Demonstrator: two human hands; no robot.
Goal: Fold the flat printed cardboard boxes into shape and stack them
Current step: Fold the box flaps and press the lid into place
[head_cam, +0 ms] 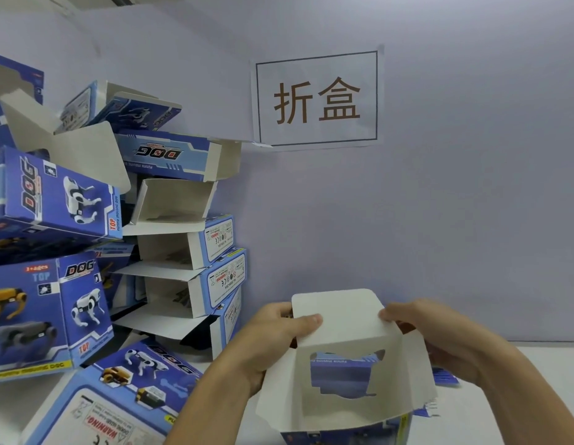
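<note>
Left hand [276, 335] and right hand [439, 335] each pinched a side of a half-formed box [340, 374], white flap raised, above the white tabletop [504, 396]. Left: a leaning heap of folded boxes [86, 252]. Behind: pale wall with a printed sign [316, 99].

Boxes in pile [54, 200] blue w/ white & yellow dog prints; held box [340, 358] white inside; wall sign [316, 99] brown chars.

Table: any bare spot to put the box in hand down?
Free: the white table strip on the right, between the right hand and the wall, apart from a blue flat piece near the wrist. Crowded: the left side, filled by the leaning stack of folded boxes, up to the left hand on the box.
</note>
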